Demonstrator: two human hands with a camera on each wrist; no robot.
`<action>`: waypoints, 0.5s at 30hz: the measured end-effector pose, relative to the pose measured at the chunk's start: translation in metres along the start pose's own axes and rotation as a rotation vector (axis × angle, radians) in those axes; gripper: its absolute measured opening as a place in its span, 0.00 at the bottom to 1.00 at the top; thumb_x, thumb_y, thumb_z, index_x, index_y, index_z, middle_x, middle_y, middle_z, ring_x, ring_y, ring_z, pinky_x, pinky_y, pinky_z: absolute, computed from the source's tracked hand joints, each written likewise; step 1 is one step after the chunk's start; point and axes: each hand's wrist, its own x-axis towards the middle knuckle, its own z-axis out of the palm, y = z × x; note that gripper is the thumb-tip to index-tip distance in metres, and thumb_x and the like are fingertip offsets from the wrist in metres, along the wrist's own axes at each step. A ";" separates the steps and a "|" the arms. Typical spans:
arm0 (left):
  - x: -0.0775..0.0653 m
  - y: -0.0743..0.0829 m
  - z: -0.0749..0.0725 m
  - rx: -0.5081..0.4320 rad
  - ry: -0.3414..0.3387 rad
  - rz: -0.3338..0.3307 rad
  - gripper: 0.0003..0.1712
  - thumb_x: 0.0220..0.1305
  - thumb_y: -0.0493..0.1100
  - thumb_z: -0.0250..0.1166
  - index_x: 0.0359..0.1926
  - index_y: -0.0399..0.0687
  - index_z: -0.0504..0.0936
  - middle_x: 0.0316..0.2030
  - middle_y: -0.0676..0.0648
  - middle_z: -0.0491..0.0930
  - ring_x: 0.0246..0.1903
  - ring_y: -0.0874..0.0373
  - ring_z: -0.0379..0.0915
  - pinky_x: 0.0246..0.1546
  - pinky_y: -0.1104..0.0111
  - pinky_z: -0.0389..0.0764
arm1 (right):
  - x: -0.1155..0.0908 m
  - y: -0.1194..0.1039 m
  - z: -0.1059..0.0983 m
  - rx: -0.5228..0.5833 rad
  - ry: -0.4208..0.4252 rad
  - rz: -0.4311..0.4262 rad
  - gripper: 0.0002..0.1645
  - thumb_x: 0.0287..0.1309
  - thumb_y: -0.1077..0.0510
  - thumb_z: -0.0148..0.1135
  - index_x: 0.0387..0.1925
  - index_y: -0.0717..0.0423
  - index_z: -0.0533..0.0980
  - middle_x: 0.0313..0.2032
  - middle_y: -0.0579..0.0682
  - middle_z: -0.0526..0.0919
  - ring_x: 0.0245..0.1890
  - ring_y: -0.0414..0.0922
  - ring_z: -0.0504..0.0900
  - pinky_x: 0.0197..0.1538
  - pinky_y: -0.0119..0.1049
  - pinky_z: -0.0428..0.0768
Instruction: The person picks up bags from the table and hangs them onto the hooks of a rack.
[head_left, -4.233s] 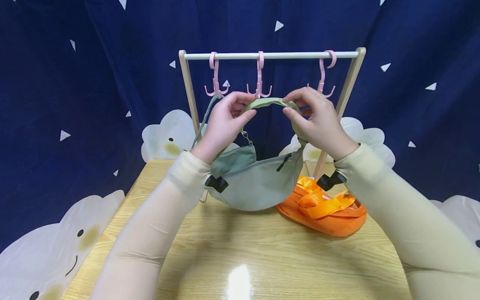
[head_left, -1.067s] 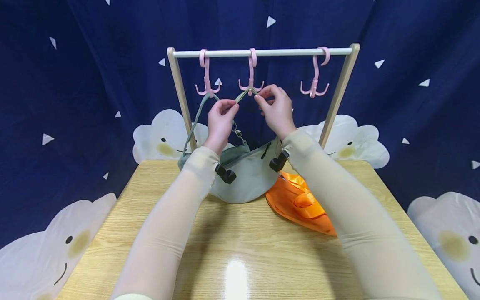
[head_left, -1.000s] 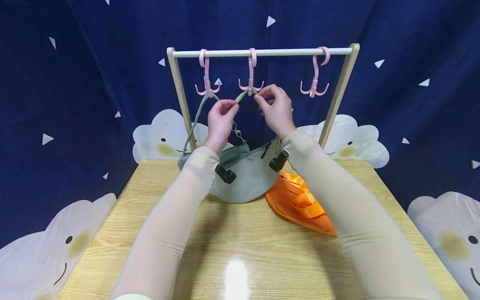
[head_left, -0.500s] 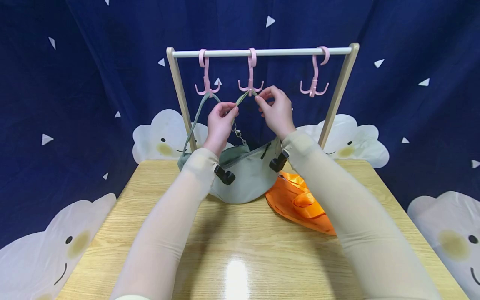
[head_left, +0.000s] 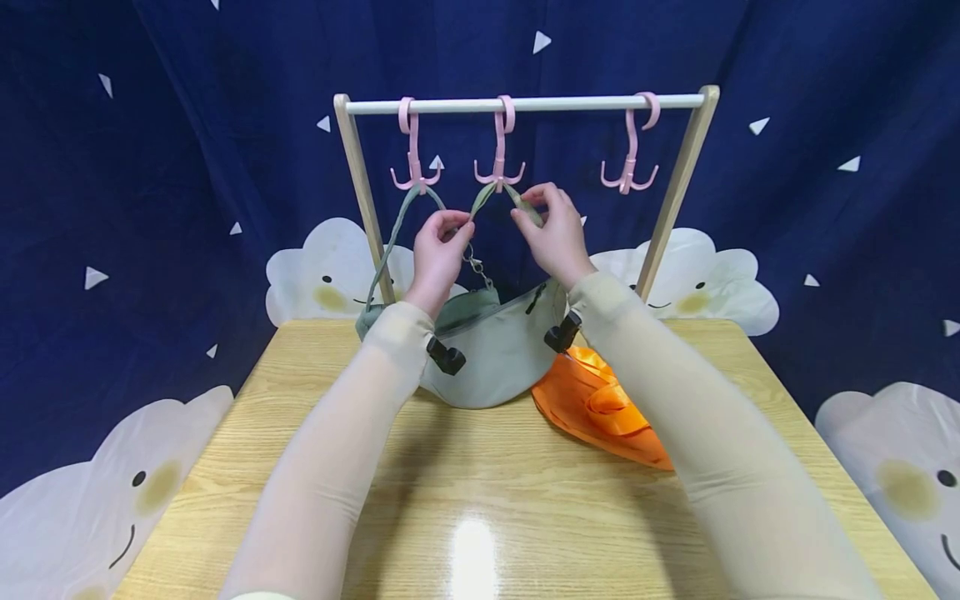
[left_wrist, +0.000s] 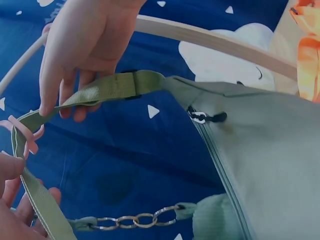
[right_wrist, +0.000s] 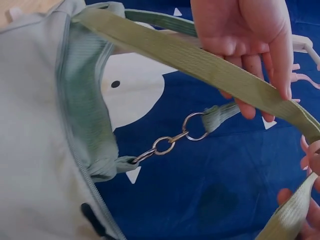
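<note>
The pale grey-green waist bag (head_left: 502, 362) hangs below the rack's middle pink hook (head_left: 499, 158), its olive webbing strap (head_left: 483, 198) passing over the hook's base. My left hand (head_left: 437, 257) pinches the strap's left side between thumb and fingers. On the right side, my right hand (head_left: 560, 240) pinches the same strap, close to a slider buckle (left_wrist: 131, 85) seen in the left wrist view. A black zipper pull (left_wrist: 217, 117) dangles at the bag's end. Part of the waist bag is hidden behind my left forearm.
A darker green bag (head_left: 463, 310) with a metal chain (right_wrist: 165, 145) hangs from the left pink hook (head_left: 415, 158), behind the waist bag. An orange bag (head_left: 581, 412) lies on the wooden table (head_left: 480, 492). The right pink hook (head_left: 628, 158) hangs from the rail (head_left: 577, 104).
From being held up as an arch in front of the rack, the strap has come over the middle hook. In the last half second both hands slid slightly down its two sides.
</note>
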 end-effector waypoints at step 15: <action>-0.032 0.005 -0.030 0.202 0.002 0.188 0.15 0.69 0.37 0.65 0.53 0.34 0.78 0.56 0.36 0.77 0.60 0.40 0.74 0.64 0.46 0.69 | -0.032 0.011 -0.024 -0.052 0.105 -0.176 0.21 0.68 0.58 0.66 0.57 0.61 0.74 0.56 0.61 0.72 0.58 0.55 0.74 0.67 0.47 0.71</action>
